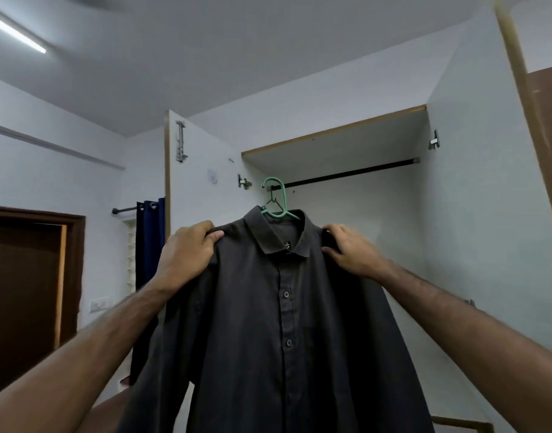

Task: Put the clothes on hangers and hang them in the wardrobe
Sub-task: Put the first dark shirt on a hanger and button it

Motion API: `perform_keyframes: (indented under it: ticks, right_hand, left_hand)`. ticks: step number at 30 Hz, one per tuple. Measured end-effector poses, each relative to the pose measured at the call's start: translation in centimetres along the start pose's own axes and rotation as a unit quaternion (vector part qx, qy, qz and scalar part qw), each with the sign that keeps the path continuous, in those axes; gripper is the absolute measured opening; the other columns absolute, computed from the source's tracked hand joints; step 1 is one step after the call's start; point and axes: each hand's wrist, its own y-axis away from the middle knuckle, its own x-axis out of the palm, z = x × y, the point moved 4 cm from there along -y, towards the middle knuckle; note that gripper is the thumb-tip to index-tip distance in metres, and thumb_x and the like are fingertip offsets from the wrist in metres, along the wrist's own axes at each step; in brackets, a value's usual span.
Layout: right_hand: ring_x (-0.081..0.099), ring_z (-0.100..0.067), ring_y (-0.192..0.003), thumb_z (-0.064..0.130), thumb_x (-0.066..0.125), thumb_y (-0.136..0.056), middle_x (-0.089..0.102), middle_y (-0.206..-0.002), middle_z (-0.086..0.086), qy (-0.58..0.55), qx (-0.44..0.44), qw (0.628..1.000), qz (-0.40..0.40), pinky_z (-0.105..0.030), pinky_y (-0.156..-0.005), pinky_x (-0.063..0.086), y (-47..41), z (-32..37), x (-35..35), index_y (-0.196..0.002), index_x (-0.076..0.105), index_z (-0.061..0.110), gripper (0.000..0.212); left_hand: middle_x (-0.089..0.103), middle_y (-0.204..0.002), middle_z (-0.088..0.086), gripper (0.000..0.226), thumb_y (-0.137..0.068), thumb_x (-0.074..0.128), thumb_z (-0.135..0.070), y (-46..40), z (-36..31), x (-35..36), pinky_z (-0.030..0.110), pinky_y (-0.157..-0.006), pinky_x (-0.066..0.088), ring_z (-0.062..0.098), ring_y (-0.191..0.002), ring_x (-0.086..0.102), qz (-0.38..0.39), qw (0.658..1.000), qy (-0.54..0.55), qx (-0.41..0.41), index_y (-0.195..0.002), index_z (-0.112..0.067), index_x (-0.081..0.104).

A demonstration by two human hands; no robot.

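One dark grey shirt (277,323) is hanging on one green hanger (276,200), whose hook is sitting over the single dark rail (352,173) inside the open wardrobe (449,214). A thin wire hanger also seems to be showing within the green hook. Two hands are gripping the shirt: the left hand (187,251) is pinching the left shoulder, thumb on the front; the right hand (351,248) is curling over the right shoulder. One blue curtain (149,242) is hanging behind the wardrobe door.

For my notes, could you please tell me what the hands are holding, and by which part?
Both hold the shirt by its shoulders: the left hand grips the left shoulder, the right hand the right one. The shirt is on a hanger.
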Motion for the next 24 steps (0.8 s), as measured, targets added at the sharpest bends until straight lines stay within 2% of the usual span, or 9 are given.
perform_keyframes:
  ticks: [5,8,17,21,24]
  right_hand:
    - [0.043,-0.033,-0.139,0.039,0.058,-0.097,0.041,-0.152,-0.009,0.050,-0.010,0.998,0.040,-0.051,-0.111,0.039,-5.7,-8.1,4.1,-0.153,0.026,0.021,0.067]
    - [0.040,-0.033,-0.142,0.038,0.058,-0.097,0.037,-0.156,-0.011,0.056,-0.014,0.996,0.066,-0.051,-0.113,0.038,-10.2,-12.5,6.5,-0.158,0.018,0.020,0.075]
    - [0.034,-0.036,-0.143,0.035,0.061,-0.091,0.020,-0.164,-0.006,0.066,-0.052,0.996,0.039,-0.053,-0.112,0.039,-21.0,-18.8,17.0,-0.160,0.012,0.015,0.087]
    - [0.037,-0.040,-0.140,0.034,0.060,-0.093,0.015,-0.165,-0.009,0.025,-0.045,0.999,0.010,-0.052,-0.113,0.039,-26.0,-20.6,22.2,-0.162,0.005,0.019,0.089]
    - [0.032,-0.040,-0.145,0.033,0.060,-0.093,0.008,-0.168,-0.008,-0.026,-0.028,0.999,0.011,-0.052,-0.117,0.035,-30.3,-22.4,26.5,-0.162,0.001,0.021,0.092]
  left_hand:
    - [0.070,-0.092,0.010,0.027,-0.100,0.052,-0.041,-6.3,-1.5,10.0,0.040,-0.075,0.049,0.037,-0.090,0.062,0.007,1.000,-0.022,-0.008,-0.083,-0.022,0.058]
    - [0.070,-0.092,0.011,0.027,-0.100,0.052,-0.041,-10.4,-2.0,15.2,0.042,-0.077,0.050,0.038,-0.090,0.063,0.004,0.999,-0.027,-0.020,-0.081,-0.022,0.056]
    - [0.065,-0.090,0.010,0.023,-0.102,0.051,-0.032,-20.7,0.4,28.8,0.038,-0.074,0.044,0.033,-0.088,0.059,0.035,0.998,-0.048,-0.028,-0.082,-0.020,0.051]
    - [0.059,-0.090,0.006,0.019,-0.102,0.051,-0.029,-24.7,2.6,34.5,0.034,-0.073,0.037,0.027,-0.085,0.052,0.036,0.998,-0.059,-0.014,-0.086,-0.019,0.052]
    - [0.060,-0.093,0.008,0.017,-0.103,0.051,-0.025,-28.5,4.3,38.5,0.032,-0.073,0.036,0.027,-0.087,0.054,0.049,0.997,-0.060,-0.004,-0.091,-0.013,0.056]
